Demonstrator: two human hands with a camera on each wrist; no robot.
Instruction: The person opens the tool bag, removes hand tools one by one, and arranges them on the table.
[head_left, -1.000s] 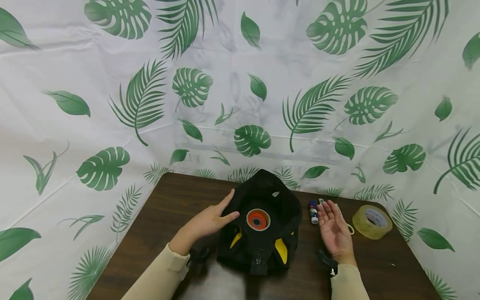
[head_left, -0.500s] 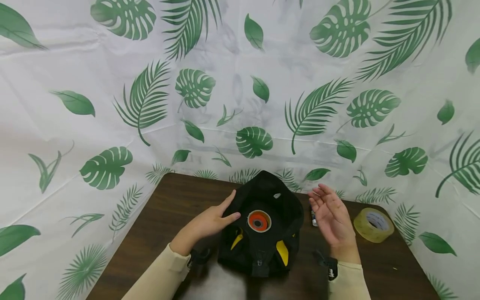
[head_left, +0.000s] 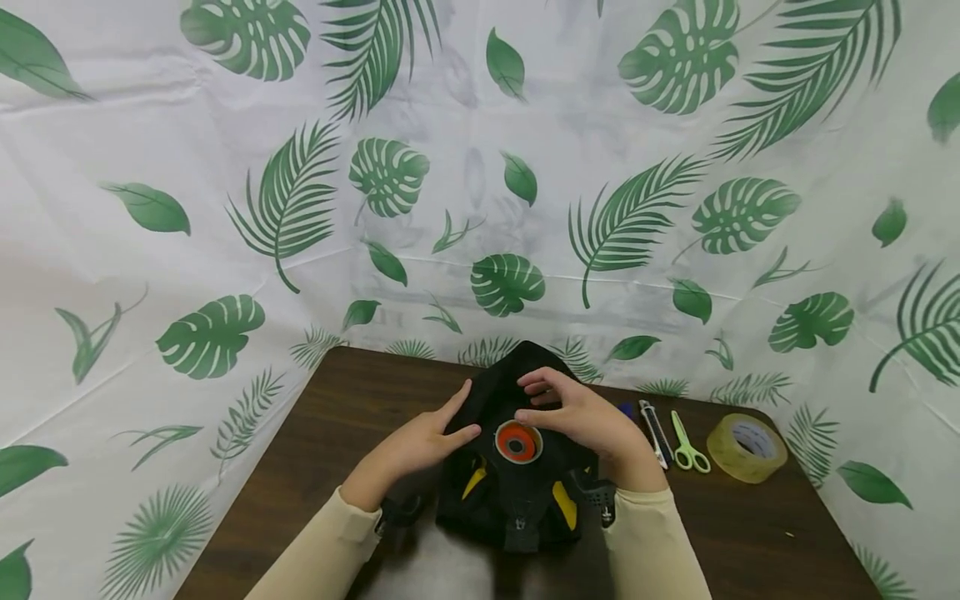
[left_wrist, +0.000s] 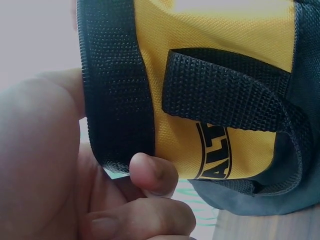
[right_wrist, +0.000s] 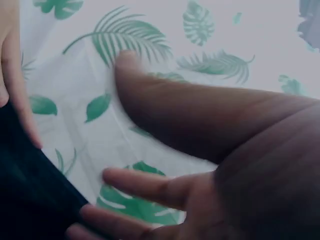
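A black-and-yellow fabric tool bag (head_left: 491,504) stands on the table, its mouth gaping. My left hand (head_left: 411,450) grips the bag's left rim, thumb on the inner side. In the left wrist view, fingers curl round the black-edged rim, beside a yellow panel (left_wrist: 215,32) and a webbing loop (left_wrist: 220,90). Within the bag's mouth shows a round orange thing (head_left: 517,442) with a dark centre and pale outer ring. Over the right part of the mouth hovers my right hand (head_left: 585,414), fingers parted and thumb apart, holding nothing. It hides part of the bag.
To the right lie a utility knife (head_left: 655,432), light green scissors (head_left: 689,445) and a roll of clear packing tape (head_left: 746,447). A blue bit of a glue stick (head_left: 626,409) peeks out behind my right hand. A leaf-print sheet (head_left: 450,208) hangs behind the table.
My right hand has swung left from beside the glue stick and scissors to above the bag, uncovering the knife and scissors. My left hand keeps its grip on the rim.
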